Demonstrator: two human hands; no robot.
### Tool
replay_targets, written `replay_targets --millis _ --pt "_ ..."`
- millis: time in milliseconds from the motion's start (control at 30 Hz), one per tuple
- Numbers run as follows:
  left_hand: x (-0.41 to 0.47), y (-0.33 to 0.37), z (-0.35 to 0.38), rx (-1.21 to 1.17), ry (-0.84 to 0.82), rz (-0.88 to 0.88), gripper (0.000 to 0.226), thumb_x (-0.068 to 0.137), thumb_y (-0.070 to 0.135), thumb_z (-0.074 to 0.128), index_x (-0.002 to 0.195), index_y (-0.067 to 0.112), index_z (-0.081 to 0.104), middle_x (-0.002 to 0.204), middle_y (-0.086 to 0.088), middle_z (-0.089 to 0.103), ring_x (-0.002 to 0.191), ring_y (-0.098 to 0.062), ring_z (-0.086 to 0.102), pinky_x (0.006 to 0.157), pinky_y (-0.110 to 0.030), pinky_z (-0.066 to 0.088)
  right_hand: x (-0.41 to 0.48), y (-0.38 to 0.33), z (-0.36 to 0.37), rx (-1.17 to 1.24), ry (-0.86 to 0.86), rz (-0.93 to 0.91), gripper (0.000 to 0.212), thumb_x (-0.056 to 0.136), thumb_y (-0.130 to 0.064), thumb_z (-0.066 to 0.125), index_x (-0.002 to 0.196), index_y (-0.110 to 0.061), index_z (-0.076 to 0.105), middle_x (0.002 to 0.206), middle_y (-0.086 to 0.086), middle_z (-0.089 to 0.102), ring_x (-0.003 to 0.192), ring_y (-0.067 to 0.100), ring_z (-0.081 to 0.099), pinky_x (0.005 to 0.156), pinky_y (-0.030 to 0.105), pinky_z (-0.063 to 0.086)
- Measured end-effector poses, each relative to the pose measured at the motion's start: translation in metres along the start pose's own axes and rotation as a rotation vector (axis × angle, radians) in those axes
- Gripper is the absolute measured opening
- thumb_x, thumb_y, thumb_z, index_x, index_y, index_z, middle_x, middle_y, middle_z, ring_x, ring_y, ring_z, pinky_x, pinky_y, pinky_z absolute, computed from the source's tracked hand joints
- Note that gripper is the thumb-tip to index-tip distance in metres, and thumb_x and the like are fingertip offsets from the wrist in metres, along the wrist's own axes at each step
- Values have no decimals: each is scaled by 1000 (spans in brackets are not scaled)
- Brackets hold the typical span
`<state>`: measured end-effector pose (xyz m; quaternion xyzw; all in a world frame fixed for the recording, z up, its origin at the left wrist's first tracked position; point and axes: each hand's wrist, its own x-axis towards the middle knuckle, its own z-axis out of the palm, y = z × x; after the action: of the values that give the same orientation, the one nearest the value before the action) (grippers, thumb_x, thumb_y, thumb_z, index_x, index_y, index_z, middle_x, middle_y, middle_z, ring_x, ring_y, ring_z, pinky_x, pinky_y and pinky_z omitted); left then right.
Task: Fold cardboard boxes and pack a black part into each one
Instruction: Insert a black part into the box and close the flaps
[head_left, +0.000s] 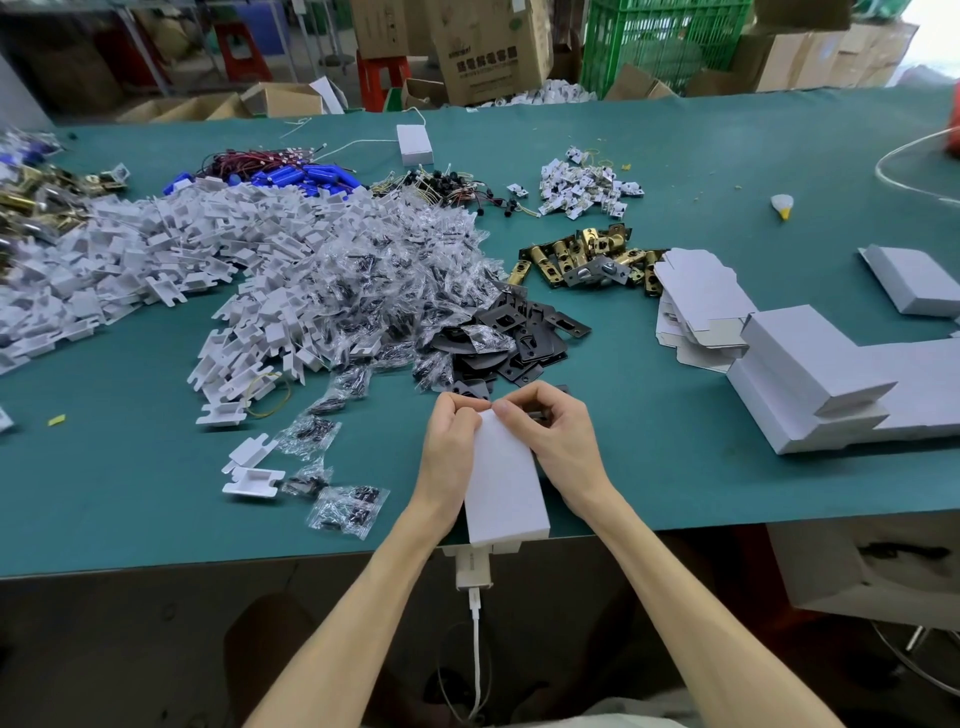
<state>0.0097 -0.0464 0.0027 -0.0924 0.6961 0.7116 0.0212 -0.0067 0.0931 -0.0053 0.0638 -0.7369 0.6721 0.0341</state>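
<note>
**A:** Where is the box right now?

**B:** The white cardboard box (506, 478) lies lengthwise at the near edge of the desk (675, 467), with its near end just over that edge. The left hand (452, 452) runs along its left side and the right hand (550, 436) along its right. Both curl their fingertips onto the far end and pinch it there.

**A:** What's inside it?

**B:** I can't tell. The smooth top panel lies flat and hides the inside.

**A:** And the black parts?

**B:** The black parts (519, 338) are flat matt plates with cut-out holes. They sit in a loose heap just beyond the hands.

**A:** Any other containers?

**B:** At the right are folded boxes (810, 374), plain white, sharp-edged and closed, stacked together. Behind them is a fanned stack of flat box blanks (696, 306). Left of the black heap is a big mound of clear bags (395, 270), glossy and crinkled, each holding small dark pieces. Further left lie white moulded trays (156, 249), shallow, with tabs at the ends. Shiny brass latches (587, 257) lie beyond the plates. Past the desk stand a green lattice crate (665, 41) and a brown printed carton (483, 47).
</note>
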Motion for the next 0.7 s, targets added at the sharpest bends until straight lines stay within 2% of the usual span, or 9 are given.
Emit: replay_targets --millis 167,333,400,567,700 --pt "0 -3 -1 -51 2 1 30 83 29 50 104 8 55 87 -8 62 60 -6 63 48 -25 50 1 1 0 16 -8 7 9 94 -27 74 91 -18 73 90 -1 72 85 28 66 71 38 51" --pt "1 -7 -3 -64 -8 8 27 84 29 52 104 11 56 88 -7 64 62 -9 66 48 -26 51 1 2 0 -12 -4 15 9 94 -27 74 92 -18 72 91 -4 71 80 15 66 68 29 52" --pt "1 -7 -2 -58 -6 19 25 84 28 51 103 13 56 87 -5 64 62 -9 66 49 -26 51 1 3 1 -19 3 14 8 94 -26 74 93 -18 72 91 -4 72 80 15 66 68 28 52" --pt "2 -6 1 -61 40 30 22 82 26 49 98 12 56 83 -2 62 59 -6 62 46 -25 49 1 2 2 17 15 17 7 94 -23 74 95 -16 73 93 -3 73 82 12 66 70 26 52" --pt "3 -5 3 -96 128 52 22 80 23 48 97 11 56 86 -5 63 65 -13 59 49 -29 48 1 3 3 13 -27 22 10 97 -28 71 102 -20 69 99 -5 72 88 10 67 70 25 54"
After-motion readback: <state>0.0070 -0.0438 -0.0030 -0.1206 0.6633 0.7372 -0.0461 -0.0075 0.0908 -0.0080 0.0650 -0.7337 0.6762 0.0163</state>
